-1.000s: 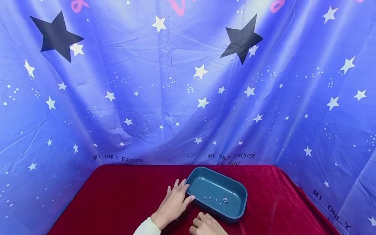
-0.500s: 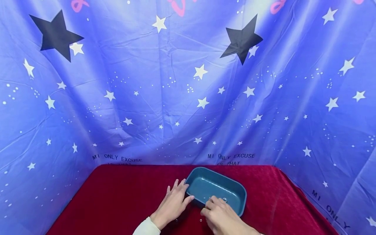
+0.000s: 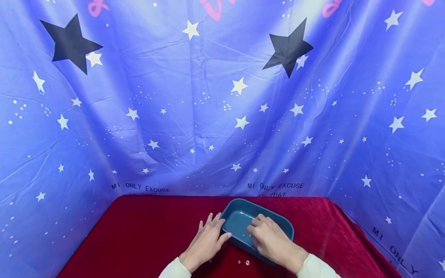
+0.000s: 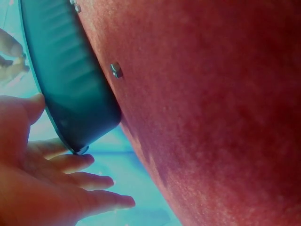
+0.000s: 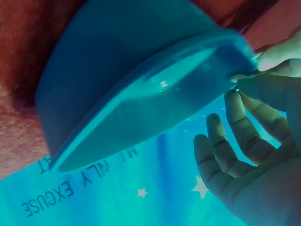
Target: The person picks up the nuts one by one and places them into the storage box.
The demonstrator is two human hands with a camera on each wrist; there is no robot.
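A blue-green rectangular tray (image 3: 236, 241) sits on the red cloth. My left hand (image 3: 206, 240) rests against its left end, the thumb at the near rim and the fingers fairly straight. Over the tray's inside, my right hand (image 3: 269, 237) has thumb and index finger brought together. The right wrist view shows a tiny dark metal piece (image 5: 236, 88), apparently a nut, pinched at those fingertips. Small metal nuts (image 3: 243, 235) lie in the tray, partly hidden by the right hand. Outside, on the cloth in front, are a larger nut (image 3: 247, 263) and a smaller one (image 3: 239, 262).
Another small nut (image 3: 210, 262) lies beside the left wrist. Red velvet cloth (image 3: 146, 235) covers the table, and a blue curtain with stars (image 3: 208, 116) encloses the back and sides.
My right hand has moved from the cloth in front of the tray forward and up over its inside. Nuts on the cloth that it covered now show. The left hand stays in place.
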